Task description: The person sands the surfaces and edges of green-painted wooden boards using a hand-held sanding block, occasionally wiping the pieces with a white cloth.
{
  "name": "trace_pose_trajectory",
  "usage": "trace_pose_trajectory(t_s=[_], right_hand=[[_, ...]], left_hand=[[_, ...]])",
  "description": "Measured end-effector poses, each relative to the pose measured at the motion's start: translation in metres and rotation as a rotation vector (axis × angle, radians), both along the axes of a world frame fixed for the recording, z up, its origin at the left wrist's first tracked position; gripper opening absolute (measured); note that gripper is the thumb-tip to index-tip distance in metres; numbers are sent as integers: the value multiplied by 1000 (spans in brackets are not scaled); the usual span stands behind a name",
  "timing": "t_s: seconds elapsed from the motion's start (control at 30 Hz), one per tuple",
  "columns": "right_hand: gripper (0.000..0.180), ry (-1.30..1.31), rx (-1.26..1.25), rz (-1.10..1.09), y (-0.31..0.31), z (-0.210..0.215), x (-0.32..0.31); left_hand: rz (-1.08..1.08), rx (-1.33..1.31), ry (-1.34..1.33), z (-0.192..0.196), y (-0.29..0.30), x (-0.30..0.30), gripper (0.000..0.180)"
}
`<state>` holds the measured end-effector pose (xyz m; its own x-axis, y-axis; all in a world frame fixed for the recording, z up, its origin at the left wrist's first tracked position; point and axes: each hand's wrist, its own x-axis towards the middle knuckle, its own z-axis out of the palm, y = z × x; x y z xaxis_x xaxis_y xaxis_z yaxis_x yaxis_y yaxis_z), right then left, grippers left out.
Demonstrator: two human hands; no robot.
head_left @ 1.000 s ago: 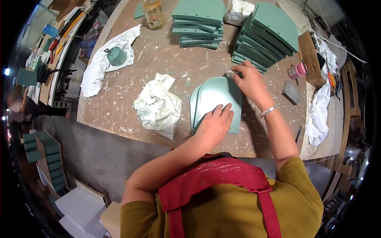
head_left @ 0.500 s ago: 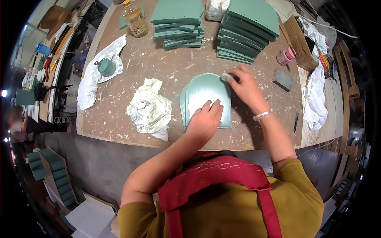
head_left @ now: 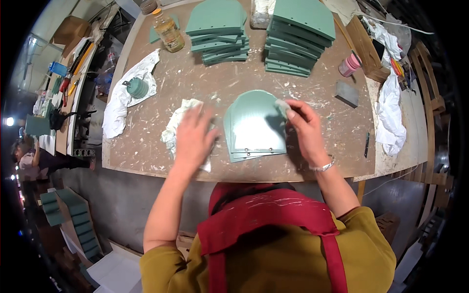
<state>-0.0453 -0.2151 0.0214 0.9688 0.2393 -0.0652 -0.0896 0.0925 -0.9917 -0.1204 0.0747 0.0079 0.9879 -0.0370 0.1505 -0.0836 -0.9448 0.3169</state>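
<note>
Rounded green panels (head_left: 254, 119) lie in a small, slightly fanned pile before me, the top one shiny with small holes along its near edge. My right hand (head_left: 307, 134) pinches a small pale pad (head_left: 282, 104) between thumb and fingers, over the pile's upper right edge. It may be folded sandpaper or a cloth scrap; I cannot tell which. My left hand (head_left: 194, 136) is over a crumpled white rag (head_left: 172, 128), its fingers apart and blurred. It covers much of the rag; whether it touches the rag is unclear.
Two tall stacks of green panels (head_left: 217, 29) (head_left: 300, 34) stand at the back. Around them are a bottle with an orange cap (head_left: 168, 31), a pink jar (head_left: 349, 66), a grey block (head_left: 347, 94), and a green container (head_left: 137, 88) on a white cloth (head_left: 117, 110). Another person (head_left: 41, 158) is far left.
My left hand has left the top panel and moved left over the rag. My right hand, still with the pad, has come slightly nearer and turned.
</note>
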Motion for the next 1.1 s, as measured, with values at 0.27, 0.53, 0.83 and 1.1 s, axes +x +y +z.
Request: trace_pose_trajectory(t_s=[0.27, 0.53, 0.83, 1.1], right_hand=[[26, 233, 455, -100, 48, -58, -30], [30, 274, 614, -126, 41, -58, -28], [27, 272, 564, -22, 45, -61, -19], [23, 351, 557, -32, 45, -53, -21]], left_hand=[[285, -238, 109, -64, 82, -17, 46], [39, -368, -261, -54, -52, 17, 50], [115, -416, -4, -72, -31, 29, 36], [291, -759, -66, -43, 12, 76, 37]])
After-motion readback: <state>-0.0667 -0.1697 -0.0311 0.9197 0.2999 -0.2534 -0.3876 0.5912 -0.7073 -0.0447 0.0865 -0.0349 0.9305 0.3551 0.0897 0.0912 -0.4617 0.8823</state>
